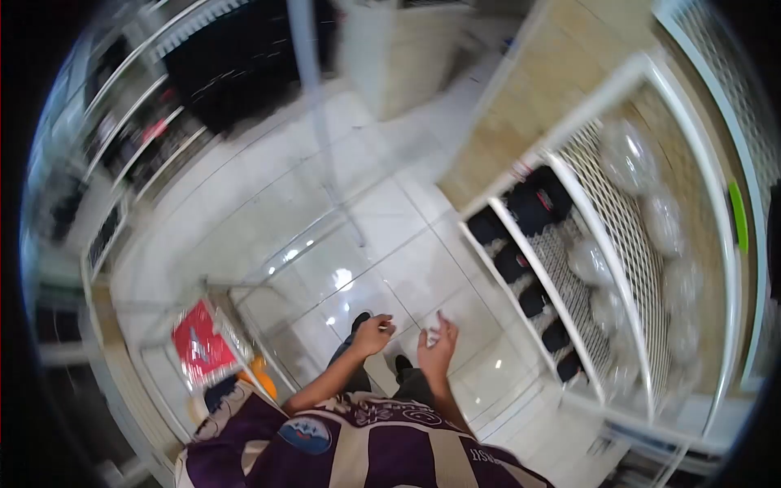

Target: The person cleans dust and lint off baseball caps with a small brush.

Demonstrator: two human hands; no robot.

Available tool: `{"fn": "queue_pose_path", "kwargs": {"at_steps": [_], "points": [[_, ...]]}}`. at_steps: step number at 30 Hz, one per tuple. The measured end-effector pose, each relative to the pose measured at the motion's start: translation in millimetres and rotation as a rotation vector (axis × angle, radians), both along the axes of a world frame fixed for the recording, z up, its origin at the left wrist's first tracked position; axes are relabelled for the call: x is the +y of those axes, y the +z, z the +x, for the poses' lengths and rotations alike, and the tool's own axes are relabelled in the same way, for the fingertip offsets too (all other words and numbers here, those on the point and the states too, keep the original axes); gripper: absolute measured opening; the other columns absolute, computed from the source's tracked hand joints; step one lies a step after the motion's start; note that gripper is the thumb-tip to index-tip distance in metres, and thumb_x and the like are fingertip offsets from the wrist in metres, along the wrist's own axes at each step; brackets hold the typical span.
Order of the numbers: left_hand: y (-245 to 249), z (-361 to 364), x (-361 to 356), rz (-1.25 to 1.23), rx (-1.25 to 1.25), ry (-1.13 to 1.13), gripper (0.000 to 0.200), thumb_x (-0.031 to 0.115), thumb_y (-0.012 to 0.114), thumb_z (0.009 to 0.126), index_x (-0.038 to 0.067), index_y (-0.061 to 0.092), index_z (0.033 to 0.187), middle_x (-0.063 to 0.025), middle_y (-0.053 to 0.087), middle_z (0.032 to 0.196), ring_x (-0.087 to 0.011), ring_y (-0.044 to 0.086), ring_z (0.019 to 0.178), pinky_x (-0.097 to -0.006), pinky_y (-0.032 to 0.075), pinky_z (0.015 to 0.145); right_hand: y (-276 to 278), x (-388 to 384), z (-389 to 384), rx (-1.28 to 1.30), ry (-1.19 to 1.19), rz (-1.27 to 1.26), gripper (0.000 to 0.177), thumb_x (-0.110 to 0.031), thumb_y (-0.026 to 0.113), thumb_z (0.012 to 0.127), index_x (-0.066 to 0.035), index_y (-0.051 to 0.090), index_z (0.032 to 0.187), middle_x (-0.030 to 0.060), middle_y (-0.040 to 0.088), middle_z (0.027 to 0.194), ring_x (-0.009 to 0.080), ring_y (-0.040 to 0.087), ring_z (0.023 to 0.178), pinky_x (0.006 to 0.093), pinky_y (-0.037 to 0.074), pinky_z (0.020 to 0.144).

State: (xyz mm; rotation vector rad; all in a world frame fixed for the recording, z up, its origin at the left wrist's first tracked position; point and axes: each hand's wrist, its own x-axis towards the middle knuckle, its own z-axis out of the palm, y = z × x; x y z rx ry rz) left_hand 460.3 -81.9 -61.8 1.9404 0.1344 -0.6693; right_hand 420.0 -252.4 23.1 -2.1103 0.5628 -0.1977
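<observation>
Above the floor in front of my body, my left hand [375, 335] has its fingers curled inward, thumb toward the fingertips. A tiny pale spot shows at those fingertips, too small to name. Just to its right, my right hand [438, 350] is raised with thumb and fingers apart. A bright whitish patch shows between them, and I cannot tell whether it is an object or the floor. The two hands are apart from each other. Below them are my dark shoes [402, 363] on the glossy white tile floor [390, 276].
On the right stands a white mesh-shelved rack [606, 220] holding black items [541, 195] and clear plastic-wrapped bundles [663, 224]. A red packet [199, 342] and an orange item [260, 376] lie on a low stand at left. Shelving [138, 163] lines the far left.
</observation>
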Motion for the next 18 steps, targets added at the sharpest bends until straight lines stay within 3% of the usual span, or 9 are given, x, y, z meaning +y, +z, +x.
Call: {"fn": "queue_pose_path", "kwargs": {"at_steps": [3, 5, 7, 8, 10, 14, 16, 18], "points": [[54.2, -43.7, 57.4, 0.169, 0.063, 0.182, 0.044, 0.033, 0.067, 0.09, 0.004, 0.069, 0.123, -0.0196, 0.073, 0.11, -0.0324, 0.07, 0.105, -0.0405, 0.053, 0.093, -2.6, 17.2, -23.8, -0.065, 0.497, 0.085, 0.052, -0.005, 0.07, 0.082, -0.008, 0.063, 0.133, 0.0145, 0.058, 0.118, 0.0245, 0.065, 0.084, 0.0343, 0.054, 0.071], [21.5, -83.7, 92.7, 0.26, -0.083, 0.412, 0.048, 0.039, 0.068, 0.089, -0.001, 0.069, 0.116, -0.02, 0.072, 0.113, -0.0353, 0.068, 0.108, -0.0426, 0.053, 0.094, -10.6, 13.5, -21.6, -0.064, 0.805, 0.137, 0.048, -0.004, 0.07, 0.083, -0.008, 0.064, 0.131, 0.0126, 0.061, 0.113, 0.023, 0.065, 0.084, 0.0341, 0.054, 0.07], [44.2, -114.4, 117.8, 0.35, -0.111, 0.578, 0.051, 0.04, 0.069, 0.088, 0.0, 0.068, 0.12, -0.02, 0.071, 0.115, -0.0355, 0.068, 0.109, -0.0431, 0.052, 0.096, -6.6, 5.9, -10.0, 0.01, 1.07, 0.15, 0.041, -0.004, 0.07, 0.084, -0.008, 0.067, 0.125, 0.0104, 0.064, 0.106, 0.0204, 0.065, 0.081, 0.0338, 0.054, 0.067], [61.2, -139.0, 121.8, 0.313, -0.265, 0.705, 0.048, 0.035, 0.069, 0.088, -0.001, 0.068, 0.12, -0.02, 0.072, 0.113, -0.0344, 0.069, 0.106, -0.0419, 0.053, 0.093, 0.5, 3.7, -7.9, 0.09, 1.144, 0.13, 0.038, -0.004, 0.07, 0.084, -0.008, 0.069, 0.122, 0.0101, 0.066, 0.103, 0.0193, 0.065, 0.079, 0.0336, 0.054, 0.066], [92.8, -184.0, 119.9, 0.207, -0.314, 0.93, 0.047, 0.03, 0.069, 0.092, -0.002, 0.065, 0.126, -0.0202, 0.071, 0.115, -0.0275, 0.069, 0.105, -0.037, 0.053, 0.092, 20.2, 8.5, -2.6, 0.001, 1.255, 0.11, 0.032, -0.004, 0.069, 0.087, -0.007, 0.071, 0.119, 0.0114, 0.067, 0.103, 0.0185, 0.066, 0.076, 0.0312, 0.054, 0.067], [110.1, -277.0, 92.1, 0.124, -0.223, 1.181, 0.043, 0.025, 0.069, 0.092, -0.003, 0.066, 0.125, -0.0172, 0.072, 0.11, -0.0239, 0.068, 0.104, -0.0347, 0.052, 0.092, 28.8, 45.4, -23.8, -0.024, 1.27, 0.043, 0.029, -0.005, 0.068, 0.089, -0.007, 0.072, 0.118, 0.0112, 0.069, 0.101, 0.0172, 0.067, 0.075, 0.0279, 0.055, 0.068], [106.1, -317.7, 83.6, 0.174, -0.191, 1.243, 0.042, 0.027, 0.07, 0.088, 0.001, 0.069, 0.121, -0.0153, 0.074, 0.107, -0.0268, 0.071, 0.097, -0.0361, 0.055, 0.088, 18.8, 71.7, -48.5, 0.082, 1.3, 0.115, 0.026, -0.007, 0.067, 0.091, -0.006, 0.073, 0.117, 0.0111, 0.07, 0.099, 0.0157, 0.067, 0.077, 0.0269, 0.056, 0.07], [102.8, -355.0, 77.6, 0.161, -0.187, 1.341, 0.042, 0.027, 0.071, 0.088, 0.001, 0.069, 0.121, -0.0156, 0.074, 0.108, -0.0265, 0.071, 0.1, -0.0355, 0.054, 0.089, 16.2, 99.9, -79.0, 0.074, 1.384, 0.17, 0.025, -0.008, 0.068, 0.091, -0.005, 0.073, 0.116, 0.011, 0.071, 0.098, 0.0146, 0.067, 0.077, 0.0279, 0.056, 0.07]]}}
